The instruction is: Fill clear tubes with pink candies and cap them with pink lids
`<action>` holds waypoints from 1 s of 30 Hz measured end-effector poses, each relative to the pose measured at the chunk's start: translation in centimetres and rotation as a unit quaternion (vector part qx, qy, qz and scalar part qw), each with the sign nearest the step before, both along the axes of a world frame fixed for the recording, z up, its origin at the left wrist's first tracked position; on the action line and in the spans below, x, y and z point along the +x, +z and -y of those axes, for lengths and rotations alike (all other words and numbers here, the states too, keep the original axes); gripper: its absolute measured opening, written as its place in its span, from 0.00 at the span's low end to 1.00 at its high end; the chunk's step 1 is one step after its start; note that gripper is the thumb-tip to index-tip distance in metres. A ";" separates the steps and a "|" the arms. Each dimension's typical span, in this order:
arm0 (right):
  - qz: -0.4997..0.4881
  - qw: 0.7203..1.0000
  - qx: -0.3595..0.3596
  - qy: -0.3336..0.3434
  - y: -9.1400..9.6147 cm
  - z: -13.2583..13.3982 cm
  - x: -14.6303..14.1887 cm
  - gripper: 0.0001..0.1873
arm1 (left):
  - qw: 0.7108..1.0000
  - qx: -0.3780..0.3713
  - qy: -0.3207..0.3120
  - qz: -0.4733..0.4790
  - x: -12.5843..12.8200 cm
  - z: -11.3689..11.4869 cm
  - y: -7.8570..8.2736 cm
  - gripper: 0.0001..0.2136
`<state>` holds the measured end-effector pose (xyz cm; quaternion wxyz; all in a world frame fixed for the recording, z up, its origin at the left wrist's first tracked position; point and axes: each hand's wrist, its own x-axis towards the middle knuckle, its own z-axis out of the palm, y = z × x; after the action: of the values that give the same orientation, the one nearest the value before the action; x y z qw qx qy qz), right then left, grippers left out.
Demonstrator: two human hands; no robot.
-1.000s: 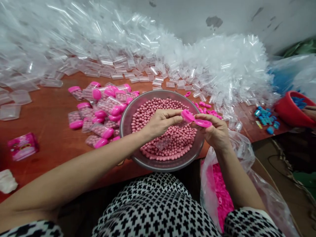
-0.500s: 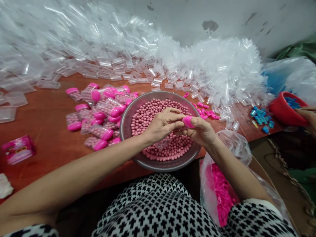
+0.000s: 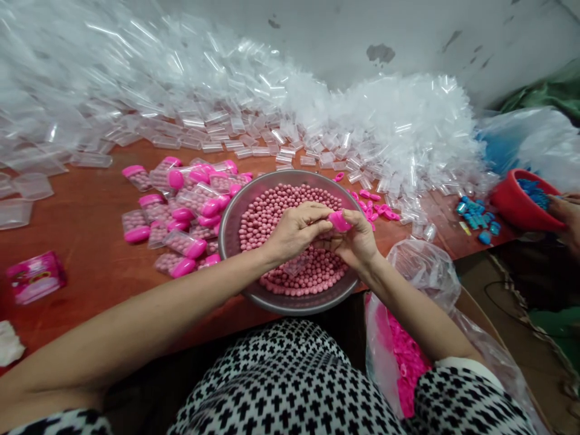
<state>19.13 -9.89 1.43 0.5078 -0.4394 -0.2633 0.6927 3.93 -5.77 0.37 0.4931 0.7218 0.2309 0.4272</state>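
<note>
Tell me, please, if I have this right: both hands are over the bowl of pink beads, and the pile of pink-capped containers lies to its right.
Not quite: in the head view, the pile of pink-capped containers lies left of the bowl. Both hands are over the pink beads.

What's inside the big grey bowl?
The bowl holds lots of round pink beads, with a clear piece among them. The left hand and right hand hide some, and beads cover the bottom, so I can't see it.
</note>
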 end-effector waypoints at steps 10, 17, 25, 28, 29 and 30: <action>-0.032 0.997 0.007 0.070 -0.5 -0.3 -0.1 0.25 | 0.989 -0.138 -0.017 0.040 -0.6 -0.2 0.4 0.12; -0.070 0.997 0.017 0.030 -0.3 -0.2 -0.4 0.18 | 0.998 -0.049 -0.008 0.032 -0.2 0.4 0.5 0.10; -0.105 0.994 0.027 -0.031 -0.3 -0.3 -1.4 0.13 | 0.998 -0.066 0.015 0.020 0.7 0.4 0.5 0.09; -0.094 0.995 0.009 0.041 -0.3 -0.3 -1.2 0.21 | 0.990 -0.137 0.019 0.027 0.4 0.1 0.9 0.12; -0.090 0.994 0.000 0.064 -0.3 -0.2 -1.0 0.25 | 0.988 -0.149 0.035 0.023 0.0 0.0 1.2 0.13; -0.085 0.993 -0.004 0.080 -0.2 -0.2 -0.6 0.28 | 0.986 -0.153 0.059 0.016 -0.6 -0.1 1.6 0.14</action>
<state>18.54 -9.73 1.19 0.4692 -0.3585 -0.2506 0.7671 3.35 -5.68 2.01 0.5751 0.6161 0.3282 0.4266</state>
